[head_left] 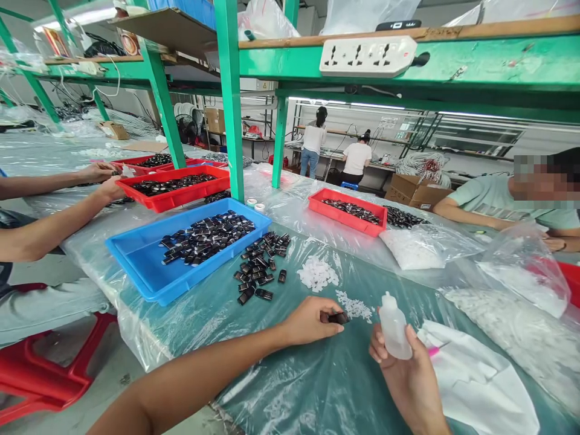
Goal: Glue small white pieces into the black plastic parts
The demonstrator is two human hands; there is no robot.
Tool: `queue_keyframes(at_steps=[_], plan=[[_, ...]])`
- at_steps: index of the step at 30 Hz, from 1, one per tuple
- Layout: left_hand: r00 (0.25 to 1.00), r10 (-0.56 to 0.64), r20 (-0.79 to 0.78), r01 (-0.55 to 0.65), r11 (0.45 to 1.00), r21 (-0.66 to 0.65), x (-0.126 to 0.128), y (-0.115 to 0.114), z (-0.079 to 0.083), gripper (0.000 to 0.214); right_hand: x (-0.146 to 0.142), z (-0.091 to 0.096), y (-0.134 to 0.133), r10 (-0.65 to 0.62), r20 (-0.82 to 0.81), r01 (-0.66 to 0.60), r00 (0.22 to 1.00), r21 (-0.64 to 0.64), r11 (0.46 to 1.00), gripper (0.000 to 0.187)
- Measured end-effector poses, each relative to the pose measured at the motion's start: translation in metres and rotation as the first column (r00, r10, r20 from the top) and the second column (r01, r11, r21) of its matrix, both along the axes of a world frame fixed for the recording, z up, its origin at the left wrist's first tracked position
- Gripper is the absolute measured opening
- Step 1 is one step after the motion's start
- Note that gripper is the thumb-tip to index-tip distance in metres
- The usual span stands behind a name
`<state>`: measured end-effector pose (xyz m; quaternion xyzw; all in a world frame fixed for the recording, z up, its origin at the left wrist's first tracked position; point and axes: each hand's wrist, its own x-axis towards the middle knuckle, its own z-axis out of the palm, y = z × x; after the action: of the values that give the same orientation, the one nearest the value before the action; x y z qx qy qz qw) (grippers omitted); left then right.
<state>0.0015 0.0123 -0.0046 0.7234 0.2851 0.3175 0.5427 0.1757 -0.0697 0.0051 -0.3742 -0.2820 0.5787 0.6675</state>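
Observation:
My left hand (312, 320) rests on the plastic-covered table (290, 386), its fingers pinched on a small black part (339, 317). My right hand (408, 374) is closed around a small translucent squeeze bottle (393, 326), held upright with its nozzle up, just right of the black part. A scatter of small white pieces (354, 307) lies right behind the black part. Another heap of white pieces (317, 273) sits further back. Loose black parts (260, 266) lie in a pile to the left of that, beside a blue tray (149, 266) holding several more.
Red trays (348, 211) (181, 187) of black parts stand further back. Bags of white pieces (421, 248) and white plastic sheet (480, 374) lie to the right. Another person's arms (58, 205) reach in from the left; a seated person (507, 199) is at right. Green shelf posts (231, 103) rise behind.

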Motion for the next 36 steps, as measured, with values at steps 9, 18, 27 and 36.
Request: queue_keyframes(at_steps=[9,18,27,36], plan=[[0.998,-0.016,0.068,0.027,0.988,-0.154,0.003,0.0,-0.004,0.034,0.001,-0.001,0.002,-0.045,-0.248,0.034,0.968,-0.048,0.998,0.017],[0.991,0.083,-0.104,-0.068,0.988,0.138,0.0,-0.005,0.013,0.027,-0.004,-0.007,0.0,-0.116,-0.038,0.109,0.993,-0.157,0.982,0.024],[0.983,0.14,-0.117,-0.109,0.965,0.239,-0.003,-0.003,0.014,0.026,-0.003,-0.013,0.001,-0.178,0.338,0.236,0.924,-0.136,0.962,0.027],[0.977,0.138,-0.165,-0.072,0.933,0.352,-0.005,-0.004,0.015,0.021,0.0,-0.012,-0.005,-0.161,0.678,0.268,0.717,-0.056,0.962,0.034]])
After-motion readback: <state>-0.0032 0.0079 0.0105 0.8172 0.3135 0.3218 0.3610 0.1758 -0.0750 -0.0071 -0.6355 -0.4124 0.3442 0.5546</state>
